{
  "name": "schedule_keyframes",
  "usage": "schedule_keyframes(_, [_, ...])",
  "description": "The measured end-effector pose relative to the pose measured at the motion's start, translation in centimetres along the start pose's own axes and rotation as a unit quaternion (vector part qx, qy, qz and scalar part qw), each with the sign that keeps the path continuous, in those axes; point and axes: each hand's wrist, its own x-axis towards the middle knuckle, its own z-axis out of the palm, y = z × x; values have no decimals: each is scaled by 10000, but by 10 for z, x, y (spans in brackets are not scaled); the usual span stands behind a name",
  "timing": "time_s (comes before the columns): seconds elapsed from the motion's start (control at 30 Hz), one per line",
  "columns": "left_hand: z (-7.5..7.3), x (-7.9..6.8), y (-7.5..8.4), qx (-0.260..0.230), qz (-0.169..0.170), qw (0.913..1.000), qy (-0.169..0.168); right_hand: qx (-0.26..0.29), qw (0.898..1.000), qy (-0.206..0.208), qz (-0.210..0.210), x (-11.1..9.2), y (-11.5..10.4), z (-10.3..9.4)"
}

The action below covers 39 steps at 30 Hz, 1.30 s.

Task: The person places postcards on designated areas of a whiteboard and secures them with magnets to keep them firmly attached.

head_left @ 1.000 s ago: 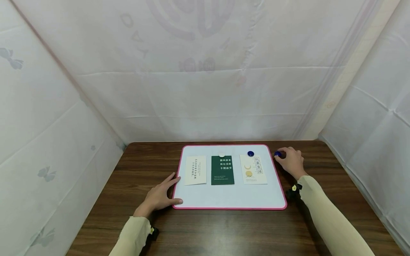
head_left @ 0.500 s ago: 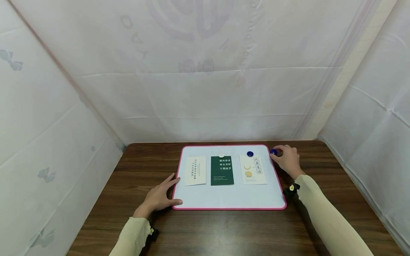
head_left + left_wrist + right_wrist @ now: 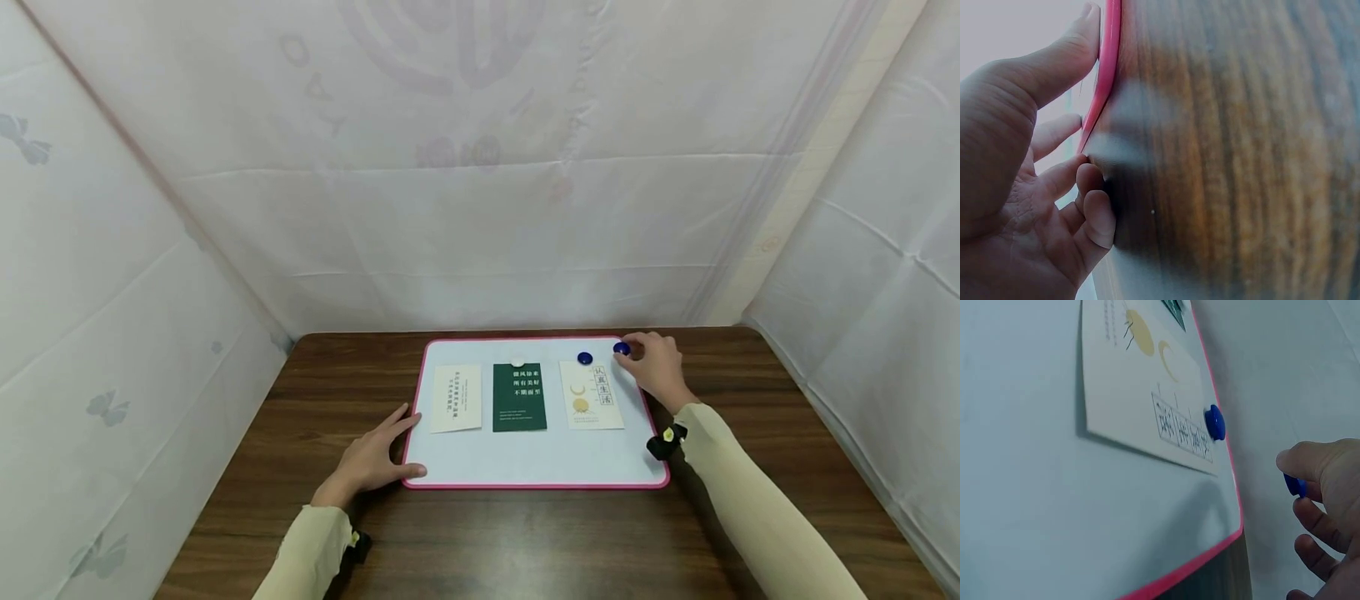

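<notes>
A pink-edged whiteboard [image 3: 525,461] lies on the wooden table. My left hand [image 3: 367,460] rests at its left edge, thumb and fingers spread with tips on the rim; the left wrist view shows the thumb against the pink frame [image 3: 1107,62]. Between thumb and fingers, my right hand [image 3: 657,368] pinches a round blue magnet [image 3: 622,348] above the board's far right corner. Another blue magnet [image 3: 585,358] holds the top of a cream card [image 3: 592,400] with a moon drawing. At the top of a green card [image 3: 519,404] sits a white magnet [image 3: 517,362].
Left of the green card, a white card [image 3: 457,400] with printed text lies on the board with no magnet visible on it. The wooden table [image 3: 525,542] extends around the board. White patterned cloth [image 3: 480,225] hangs behind and along both sides.
My right hand has moved left with the blue magnet, from the table beside the board to over its far right corner. The left hand stays at the left edge.
</notes>
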Motion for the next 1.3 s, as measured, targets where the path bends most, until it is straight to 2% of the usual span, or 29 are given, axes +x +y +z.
schedule_keyframes(0.43, [-1,1,0,20,10,10000,-29,106,9995,-268,-110,8,-29,11])
schedule_keyframes(1.3, [-1,1,0,-35,85,10000,-17,241,9976,-486,-430,14,-65,32])
